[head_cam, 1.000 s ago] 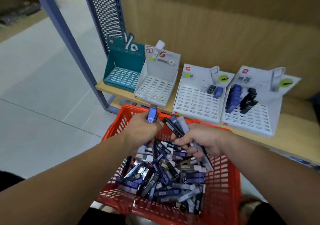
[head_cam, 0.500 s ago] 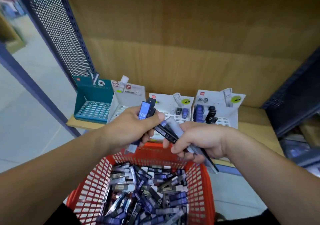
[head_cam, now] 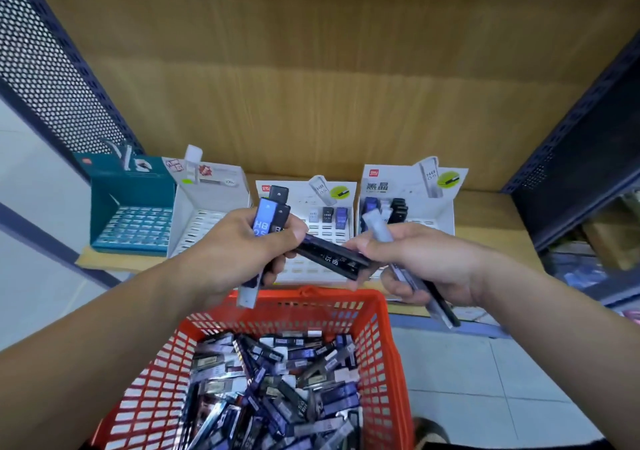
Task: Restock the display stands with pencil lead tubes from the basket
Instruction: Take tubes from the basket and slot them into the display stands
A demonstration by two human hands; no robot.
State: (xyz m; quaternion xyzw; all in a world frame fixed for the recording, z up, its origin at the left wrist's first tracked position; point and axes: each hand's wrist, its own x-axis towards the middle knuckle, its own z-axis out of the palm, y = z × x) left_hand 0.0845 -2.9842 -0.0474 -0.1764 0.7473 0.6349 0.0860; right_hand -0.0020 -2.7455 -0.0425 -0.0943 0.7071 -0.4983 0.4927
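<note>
raised since half a second ago, both hands now hover nearer the stands and clear of the basket. left hand (head_cam: 239,245) is curled round an upright clutch of tubes, a blue tube (head_cam: 264,223) marked hb 0.5 foremost and black ones behind it. right hand (head_cam: 426,262) is closed on a clear tube (head_cam: 377,228) and a dark one that slants down past the wrist. between them a black tube (head_cam: 329,259) lies crosswise, one end in the left fingers, the other at the right fingertips; which hand bears it cannot be told. below, the red basket (head_cam: 388,345) holds a deep jumble of lead tubes (head_cam: 270,390). beyond, four stands line the wooden shelf (head_cam: 485,214): a teal stand (head_cam: 131,207), a white stand (head_cam: 211,207) with bare slots in view, a middle stand (head_cam: 304,190) with three tubes in its back row, and a far-right stand (head_cam: 412,186) with blue and black tubes at the back. the step in hand looks like sorting the handful by kind. the next move calls for freeing one tube and seating it upright in an open slot of the matching stand without spilling the rest.
</note>
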